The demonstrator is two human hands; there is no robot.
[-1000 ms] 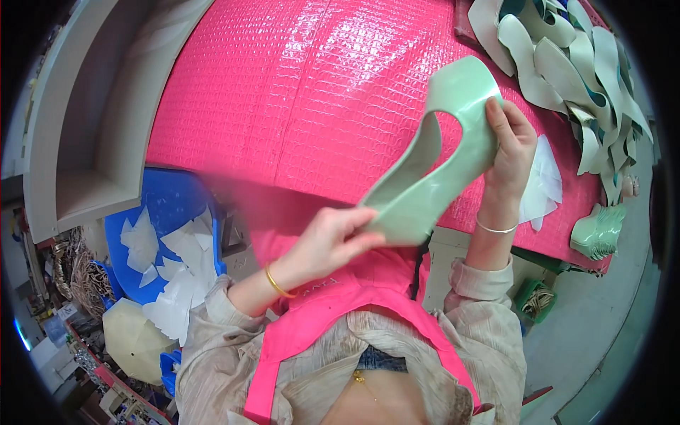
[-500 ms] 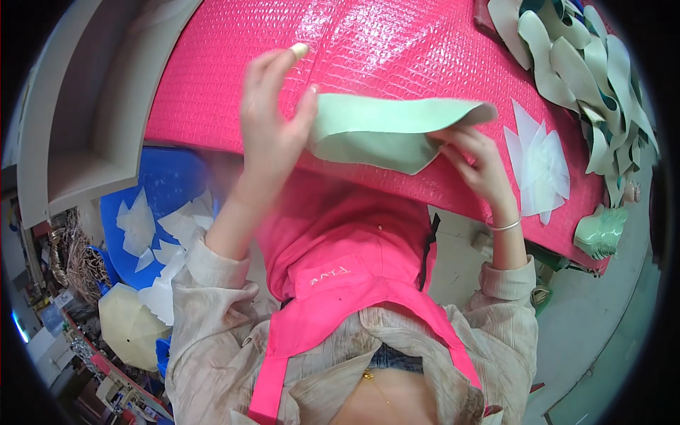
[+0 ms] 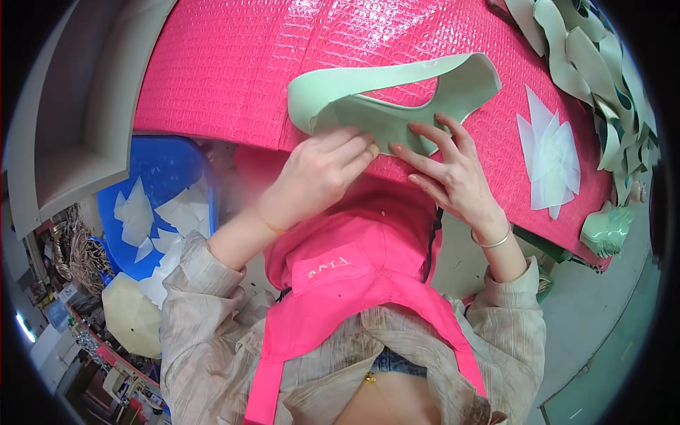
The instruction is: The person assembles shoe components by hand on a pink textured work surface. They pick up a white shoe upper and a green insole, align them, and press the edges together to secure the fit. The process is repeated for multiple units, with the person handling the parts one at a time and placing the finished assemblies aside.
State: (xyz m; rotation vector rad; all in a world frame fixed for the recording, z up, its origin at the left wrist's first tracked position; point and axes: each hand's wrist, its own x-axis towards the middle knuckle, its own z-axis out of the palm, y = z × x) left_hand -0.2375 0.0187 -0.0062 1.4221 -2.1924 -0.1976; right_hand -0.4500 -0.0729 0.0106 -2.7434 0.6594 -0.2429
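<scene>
A pale green, curved piece of smooth sheet material, shaped like a shoe upper, lies as an open loop at the near edge of the pink-covered table. My left hand is closed at its near left edge, with the fingertips bent together on the material. A cream cover sits on one of its fingertips. Beside it, my right hand rests with fingers spread on the near right part of the piece. What lies under the left fingertips is hidden.
Thin translucent white cut pieces lie fanned on the table's right. Beyond hang several pale grey-green pieces, with a small green stack at the corner. A blue bin with white scraps stands at left, below a grey trough-like frame.
The green piece has gone from being held up between both hands to lying on the table, opened into a loop. My left hand came down and right to its near edge; my right hand's fingers spread.
</scene>
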